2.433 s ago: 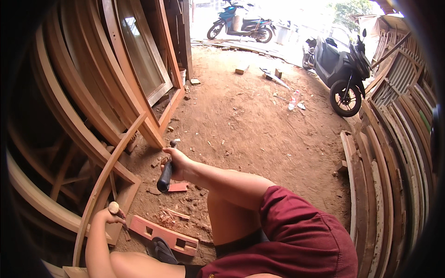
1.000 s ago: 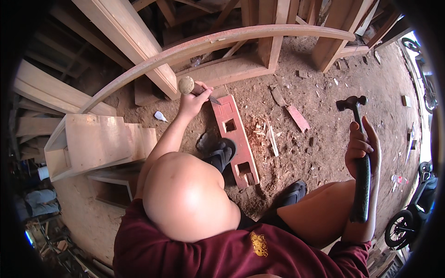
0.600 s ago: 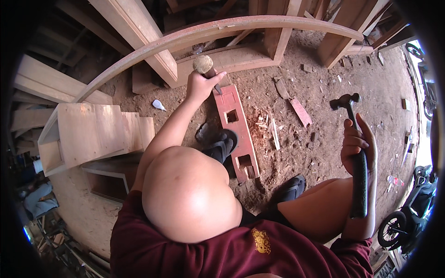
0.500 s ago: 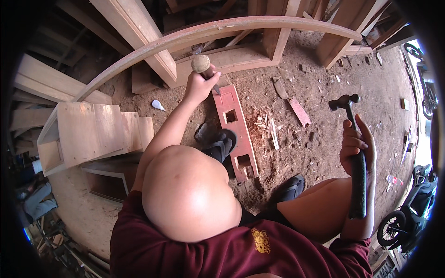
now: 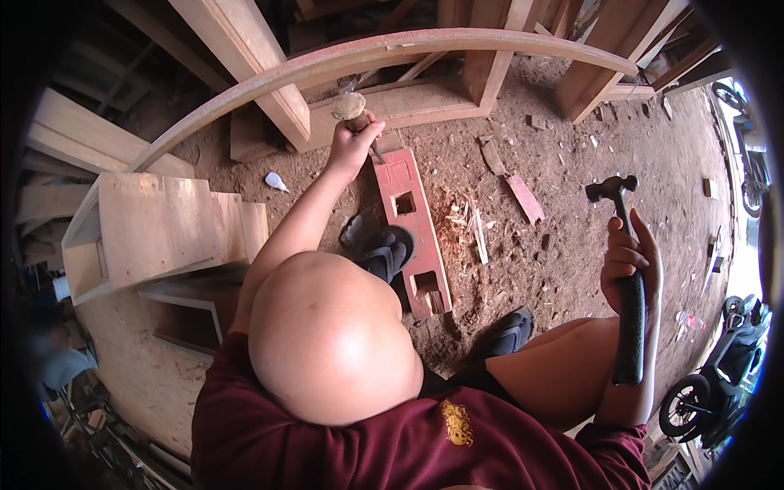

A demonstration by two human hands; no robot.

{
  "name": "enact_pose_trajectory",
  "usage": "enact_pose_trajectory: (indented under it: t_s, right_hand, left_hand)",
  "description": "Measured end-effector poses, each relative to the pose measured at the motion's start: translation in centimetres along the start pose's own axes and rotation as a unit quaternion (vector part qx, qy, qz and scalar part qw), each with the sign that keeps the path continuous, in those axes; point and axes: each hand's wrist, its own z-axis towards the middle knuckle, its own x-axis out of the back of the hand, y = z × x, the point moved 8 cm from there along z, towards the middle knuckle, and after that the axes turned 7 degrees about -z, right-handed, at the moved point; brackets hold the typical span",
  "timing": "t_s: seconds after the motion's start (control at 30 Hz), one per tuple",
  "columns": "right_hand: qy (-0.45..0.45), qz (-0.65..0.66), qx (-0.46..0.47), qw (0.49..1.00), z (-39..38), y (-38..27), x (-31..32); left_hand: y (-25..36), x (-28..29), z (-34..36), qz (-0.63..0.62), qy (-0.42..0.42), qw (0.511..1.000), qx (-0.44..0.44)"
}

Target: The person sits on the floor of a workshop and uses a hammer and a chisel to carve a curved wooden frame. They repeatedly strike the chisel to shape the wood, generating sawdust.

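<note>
My left hand is closed round the handle of a chisel, whose blade meets the far end of a reddish wooden block. Two square holes are cut through this block, and outlined marks show near the chisel. My left foot, in a dark sandal, rests against the block's left edge. On the right, my right hand grips a hammer by its black handle. The hammer's dark metal head is up, well apart from the chisel.
Wood chips and a reddish offcut lie on the dirt floor right of the block. A curved wooden beam and frames span the far side. Plywood boxes stand left, with a white bottle nearby. A motorcycle is at right.
The chisel has tilted and shifted slightly left, its blade now at the block's far left corner. The hammer's head has turned and dropped a little.
</note>
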Motion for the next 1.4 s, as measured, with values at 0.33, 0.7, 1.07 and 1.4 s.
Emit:
enact_pose_trajectory:
  t_s: [0.33, 0.7, 1.07, 1.4]
  right_hand:
    - [-0.004, -0.015, -0.007, 1.0, 0.4, 0.4, -0.2]
    - [-0.012, -0.02, -0.008, 1.0, 0.6, 0.8, -0.4]
    - [0.002, -0.037, -0.001, 0.999, 1.0, 1.2, -0.3]
    - [0.011, -0.054, -0.007, 0.998, 1.5, 1.5, -0.7]
  left_hand:
    - [0.2, -1.0, -0.7, 0.001, 0.024, 1.0, -0.007]
    - [0.5, -2.2, -1.1, 0.052, -0.017, 0.997, 0.048]
    - [0.2, -1.8, -1.4, 0.05, -0.006, 0.999, 0.008]
    - [0.4, -0.8, -1.5, 0.02, 0.051, 0.998, -0.022]
